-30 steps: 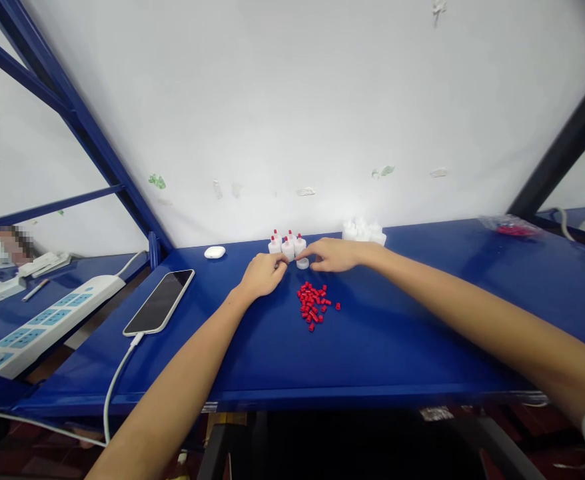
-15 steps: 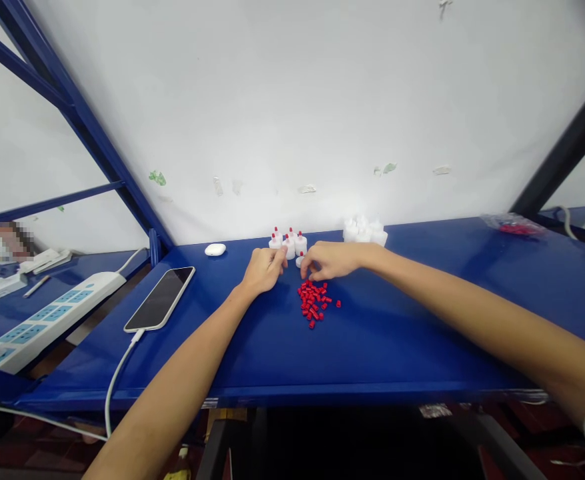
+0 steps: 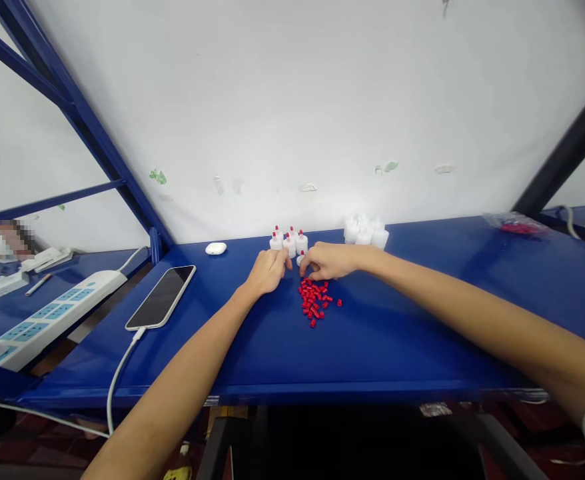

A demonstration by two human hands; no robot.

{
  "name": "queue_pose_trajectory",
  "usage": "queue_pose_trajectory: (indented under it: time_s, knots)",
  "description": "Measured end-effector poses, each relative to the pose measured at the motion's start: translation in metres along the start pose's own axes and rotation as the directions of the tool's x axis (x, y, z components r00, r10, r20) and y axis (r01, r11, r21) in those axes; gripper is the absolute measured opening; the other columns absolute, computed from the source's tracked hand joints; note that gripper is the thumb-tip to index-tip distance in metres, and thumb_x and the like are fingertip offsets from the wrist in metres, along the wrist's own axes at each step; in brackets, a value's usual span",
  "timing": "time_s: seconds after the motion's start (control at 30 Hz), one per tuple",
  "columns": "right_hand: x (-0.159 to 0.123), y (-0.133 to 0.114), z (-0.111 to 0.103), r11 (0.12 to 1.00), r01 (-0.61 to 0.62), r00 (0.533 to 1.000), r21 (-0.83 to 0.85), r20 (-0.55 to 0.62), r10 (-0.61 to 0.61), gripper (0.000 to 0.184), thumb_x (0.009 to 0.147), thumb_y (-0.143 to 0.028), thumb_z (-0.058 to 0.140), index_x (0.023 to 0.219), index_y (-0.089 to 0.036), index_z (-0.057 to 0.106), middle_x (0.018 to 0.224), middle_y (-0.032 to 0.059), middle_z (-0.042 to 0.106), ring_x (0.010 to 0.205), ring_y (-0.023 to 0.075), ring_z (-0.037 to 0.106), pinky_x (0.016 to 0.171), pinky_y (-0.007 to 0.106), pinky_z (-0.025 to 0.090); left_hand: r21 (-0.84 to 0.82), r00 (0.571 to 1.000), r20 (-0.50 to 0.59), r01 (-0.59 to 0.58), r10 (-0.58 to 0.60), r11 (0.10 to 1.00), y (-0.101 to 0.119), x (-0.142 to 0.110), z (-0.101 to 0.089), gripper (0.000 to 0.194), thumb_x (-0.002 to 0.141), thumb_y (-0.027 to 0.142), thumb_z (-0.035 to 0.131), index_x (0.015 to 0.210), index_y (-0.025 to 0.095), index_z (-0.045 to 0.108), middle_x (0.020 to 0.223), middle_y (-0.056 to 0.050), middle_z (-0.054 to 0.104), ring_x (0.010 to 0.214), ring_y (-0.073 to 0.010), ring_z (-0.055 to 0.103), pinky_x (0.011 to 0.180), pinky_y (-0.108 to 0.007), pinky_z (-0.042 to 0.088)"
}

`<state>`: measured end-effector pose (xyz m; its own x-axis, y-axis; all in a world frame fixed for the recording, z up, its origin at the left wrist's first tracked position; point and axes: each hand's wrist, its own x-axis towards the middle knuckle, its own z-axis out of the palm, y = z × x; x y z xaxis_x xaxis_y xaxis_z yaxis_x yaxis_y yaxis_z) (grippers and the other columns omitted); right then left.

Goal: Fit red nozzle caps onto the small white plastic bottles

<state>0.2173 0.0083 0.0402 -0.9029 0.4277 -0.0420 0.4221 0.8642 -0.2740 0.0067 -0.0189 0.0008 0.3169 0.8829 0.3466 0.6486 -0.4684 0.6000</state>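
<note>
My left hand (image 3: 267, 271) rests on the table just in front of a group of small white bottles (image 3: 288, 245) with red caps. Its fingers are loosely bent and slightly apart, and no object shows in them. To the right, my right hand (image 3: 328, 260) reaches down at the far edge of a pile of loose red caps (image 3: 314, 299). Thumb and index finger are a little apart over the pile, with nothing visible between them. One more red-capped bottle (image 3: 300, 260) stands beside the right fingertips, partly hidden by that hand.
Several uncapped white bottles (image 3: 365, 233) stand behind my right wrist by the wall. A white earbud case (image 3: 216, 249) and a phone (image 3: 161, 297) on a cable lie left. A plastic bag with red contents (image 3: 517, 227) is far right. A power strip (image 3: 60, 317) sits beyond the left frame.
My left hand has drawn back slightly from the capped bottles, its fingers a bit more spread. My right hand stays over the near caps almost unmoved. The view has shifted slightly.
</note>
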Motion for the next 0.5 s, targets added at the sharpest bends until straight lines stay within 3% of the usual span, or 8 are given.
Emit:
queue_pose_trajectory:
  time_s: [0.17, 0.3, 0.4, 0.5]
  knots:
    - [0.002, -0.001, 0.003, 0.999, 0.021, 1.000, 0.038, -0.003, -0.021, 0.027, 0.083, -0.013, 0.059, 0.103, -0.015, 0.077, 0.072, 0.0021, 0.072, 0.059, 0.0120, 0.061, 0.062, 0.023, 0.043, 0.052, 0.999, -0.033, -0.011, 0.013, 0.999, -0.001, 0.001, 0.001, 0.064, 0.101, 0.044, 0.024, 0.068, 0.016, 0.071, 0.049, -0.001, 0.057, 0.054, -0.0150, 0.058, 0.065, -0.026, 0.043]
    - [0.006, -0.002, 0.006, 0.998, 0.065, 0.976, 0.012, -0.211, -0.061, 0.019, 0.079, -0.010, 0.062, 0.091, -0.016, 0.076, 0.075, 0.0013, 0.072, 0.063, 0.0114, 0.061, 0.065, 0.023, 0.043, -0.051, 0.999, -0.035, -0.002, 0.000, 0.999, -0.003, 0.002, 0.003, 0.069, 0.101, 0.052, 0.021, 0.068, 0.015, 0.070, 0.050, -0.001, 0.055, 0.052, -0.0142, 0.056, 0.061, -0.026, 0.042]
    - [0.009, -0.005, 0.008, 0.997, 0.055, 0.875, 0.061, -0.483, -0.018, 0.015, 0.079, -0.012, 0.064, 0.089, -0.016, 0.073, 0.077, 0.0007, 0.071, 0.065, 0.0111, 0.060, 0.065, 0.023, 0.042, -0.181, 0.999, -0.037, 0.012, -0.019, 0.983, -0.004, 0.004, 0.005, 0.073, 0.100, 0.058, 0.019, 0.062, 0.016, 0.064, 0.049, -0.001, 0.053, 0.049, -0.0129, 0.053, 0.058, -0.025, 0.041]
    - [0.011, -0.011, 0.011, 0.990, 0.049, 0.779, 0.134, -0.625, 0.046, 0.012, 0.080, -0.016, 0.066, 0.092, -0.015, 0.071, 0.074, -0.0001, 0.070, 0.062, 0.0106, 0.060, 0.064, 0.022, 0.043, -0.239, 0.999, -0.038, 0.004, -0.013, 0.971, -0.004, 0.004, 0.007, 0.073, 0.100, 0.059, 0.016, 0.055, 0.017, 0.054, 0.048, -0.002, 0.052, 0.047, -0.0120, 0.050, 0.055, -0.025, 0.041]
